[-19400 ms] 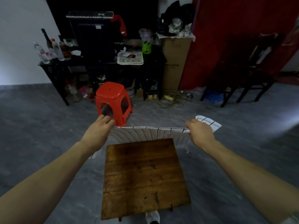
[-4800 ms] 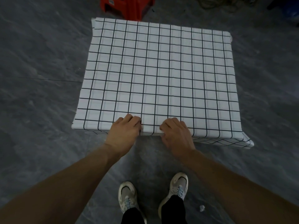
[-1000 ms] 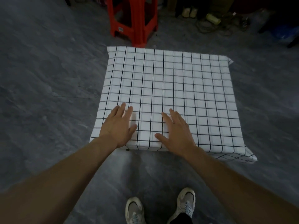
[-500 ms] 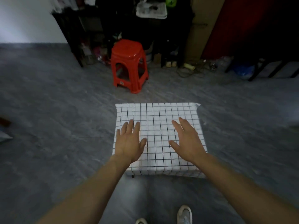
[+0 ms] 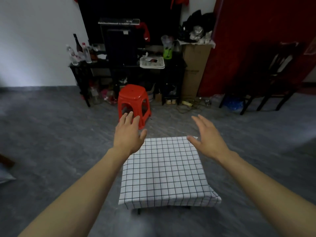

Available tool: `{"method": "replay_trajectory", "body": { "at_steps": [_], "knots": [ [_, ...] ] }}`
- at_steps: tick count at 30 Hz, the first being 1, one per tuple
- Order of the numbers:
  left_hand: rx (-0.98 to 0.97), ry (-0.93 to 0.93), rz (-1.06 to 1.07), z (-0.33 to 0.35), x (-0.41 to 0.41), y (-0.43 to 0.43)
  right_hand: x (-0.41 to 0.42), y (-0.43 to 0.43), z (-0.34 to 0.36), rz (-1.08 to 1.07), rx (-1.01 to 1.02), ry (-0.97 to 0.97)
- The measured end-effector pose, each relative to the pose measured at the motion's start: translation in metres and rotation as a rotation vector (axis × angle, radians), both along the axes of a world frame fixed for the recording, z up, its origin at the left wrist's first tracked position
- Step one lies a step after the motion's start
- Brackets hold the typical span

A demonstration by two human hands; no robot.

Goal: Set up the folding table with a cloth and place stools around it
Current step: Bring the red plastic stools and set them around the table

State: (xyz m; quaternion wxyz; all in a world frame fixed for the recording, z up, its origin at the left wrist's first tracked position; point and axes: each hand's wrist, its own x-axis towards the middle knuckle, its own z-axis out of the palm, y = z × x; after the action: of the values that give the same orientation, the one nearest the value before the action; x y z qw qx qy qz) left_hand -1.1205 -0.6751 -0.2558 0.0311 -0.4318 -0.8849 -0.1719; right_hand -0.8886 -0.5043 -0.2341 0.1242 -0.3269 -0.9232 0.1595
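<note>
Checked cloth (image 5: pixel 164 170) covers the folding table, draping its edges. Red stool (image 5: pixel 134 104) stands beyond the table's far side. Left hand (image 5: pixel 127 136) and right hand (image 5: pixel 207 136) are raised over the table's far corners, fingers spread, holding nothing.

Dim, soft, wide-angle edge distortion

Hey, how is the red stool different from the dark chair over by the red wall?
The red stool is bright, glossy plastic; the dark chair looks like wood. The stool has no back, while the chair has a tall slatted one. The stool stands mid-room before the black shelf; the chair sits far right by the red wall. Both stand upright on the grey floor.
</note>
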Motion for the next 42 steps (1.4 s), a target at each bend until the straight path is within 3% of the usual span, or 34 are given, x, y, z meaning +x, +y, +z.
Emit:
{"method": "replay_trajectory", "body": {
  "at_steps": [27,35,42],
  "knots": [
    [-0.017,-0.024,0.148,0.019,0.017,-0.028,-0.046,0.012,0.006,0.161,-0.152,0.123],
    [0.037,-0.036,0.192,0.028,-0.057,-0.081,-0.121,-0.035,0.009,0.199,-0.122,0.095],
    [0.074,-0.078,0.212,0.022,-0.145,-0.170,-0.229,-0.130,0.015,0.221,-0.092,0.078]
  ]
}}
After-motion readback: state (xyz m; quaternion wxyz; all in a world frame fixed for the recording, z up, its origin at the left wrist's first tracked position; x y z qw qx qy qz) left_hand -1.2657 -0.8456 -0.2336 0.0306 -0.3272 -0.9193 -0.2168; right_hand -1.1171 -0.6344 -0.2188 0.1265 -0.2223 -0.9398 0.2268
